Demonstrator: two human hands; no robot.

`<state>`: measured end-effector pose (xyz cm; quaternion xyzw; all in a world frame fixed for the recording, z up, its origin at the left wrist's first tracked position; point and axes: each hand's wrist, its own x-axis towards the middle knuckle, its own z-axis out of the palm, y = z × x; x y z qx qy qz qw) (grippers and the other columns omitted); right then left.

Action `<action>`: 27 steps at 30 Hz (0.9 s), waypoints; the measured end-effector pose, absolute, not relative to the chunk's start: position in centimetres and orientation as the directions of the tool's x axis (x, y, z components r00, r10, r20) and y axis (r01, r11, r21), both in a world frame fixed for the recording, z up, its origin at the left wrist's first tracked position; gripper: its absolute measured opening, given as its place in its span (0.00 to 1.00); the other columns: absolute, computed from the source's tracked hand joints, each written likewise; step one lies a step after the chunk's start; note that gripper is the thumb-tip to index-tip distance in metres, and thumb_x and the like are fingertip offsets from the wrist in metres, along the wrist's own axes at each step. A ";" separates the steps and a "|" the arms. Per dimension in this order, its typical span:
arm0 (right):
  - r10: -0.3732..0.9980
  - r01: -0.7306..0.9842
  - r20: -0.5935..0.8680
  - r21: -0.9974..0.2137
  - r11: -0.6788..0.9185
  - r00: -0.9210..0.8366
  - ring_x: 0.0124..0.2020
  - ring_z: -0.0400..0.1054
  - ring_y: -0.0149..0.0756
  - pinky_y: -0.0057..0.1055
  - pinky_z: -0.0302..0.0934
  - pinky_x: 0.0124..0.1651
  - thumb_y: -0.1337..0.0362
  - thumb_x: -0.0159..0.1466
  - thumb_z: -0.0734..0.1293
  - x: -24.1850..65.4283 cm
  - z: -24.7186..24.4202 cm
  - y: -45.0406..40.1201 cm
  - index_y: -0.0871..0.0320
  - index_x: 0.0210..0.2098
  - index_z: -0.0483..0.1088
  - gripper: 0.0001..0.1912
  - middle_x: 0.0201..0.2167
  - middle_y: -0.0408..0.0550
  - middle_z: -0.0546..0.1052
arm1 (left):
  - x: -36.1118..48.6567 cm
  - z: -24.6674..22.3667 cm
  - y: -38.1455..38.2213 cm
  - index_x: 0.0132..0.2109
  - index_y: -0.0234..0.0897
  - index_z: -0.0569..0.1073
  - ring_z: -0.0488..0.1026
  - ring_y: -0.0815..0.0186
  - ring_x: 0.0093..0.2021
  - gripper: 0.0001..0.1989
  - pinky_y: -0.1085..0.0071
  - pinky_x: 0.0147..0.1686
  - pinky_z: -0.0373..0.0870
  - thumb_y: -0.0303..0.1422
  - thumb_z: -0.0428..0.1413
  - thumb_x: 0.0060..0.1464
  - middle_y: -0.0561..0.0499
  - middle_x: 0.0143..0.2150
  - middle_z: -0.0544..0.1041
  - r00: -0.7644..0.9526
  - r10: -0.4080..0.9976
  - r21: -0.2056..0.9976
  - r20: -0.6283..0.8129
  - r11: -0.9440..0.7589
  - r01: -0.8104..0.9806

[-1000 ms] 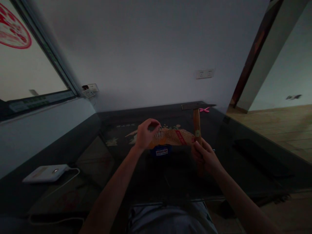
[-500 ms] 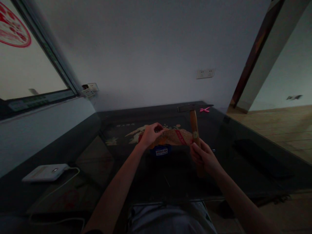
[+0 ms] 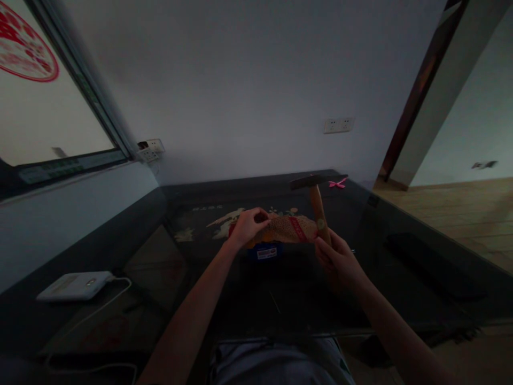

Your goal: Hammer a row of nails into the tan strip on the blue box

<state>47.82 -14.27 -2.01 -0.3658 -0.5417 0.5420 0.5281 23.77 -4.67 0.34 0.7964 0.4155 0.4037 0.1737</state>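
Observation:
My right hand (image 3: 339,255) is wrapped around the wooden handle of a hammer (image 3: 319,211), its dark head raised at the top. My left hand (image 3: 249,227) has thumb and forefinger pinched at the left part of a long tan speckled thing (image 3: 282,228) with a red lettered band. What sits between those fingertips is too dim to make out. Beneath the speckled thing, a blue box (image 3: 266,253) with a white label shows. Some orange material (image 3: 270,238) peeks out between them.
A white phone-like device (image 3: 76,286) with a cable lies on the left of the dark table (image 3: 192,305). Far right on the table are a pink item (image 3: 337,183) and a dark flat object (image 3: 433,264). A thin stick (image 3: 275,302) lies near the front. The wall stands behind.
The hammer head has tipped slightly to the left and its handle leans more. The left hand stays at the speckled thing. The view has shifted a little.

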 end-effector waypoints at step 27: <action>0.933 0.610 0.258 -0.706 0.359 -0.250 0.15 0.55 0.27 0.24 0.47 0.17 0.52 0.59 0.60 51.5 3.2 -12.0 0.57 0.25 0.60 0.15 0.15 0.37 0.60 | 23.9 0.5 -4.9 0.33 0.33 0.73 0.72 0.67 0.33 0.05 0.72 0.35 0.69 0.31 0.56 0.49 0.50 0.31 0.76 0.341 0.794 0.627 0.504 -0.608 0.488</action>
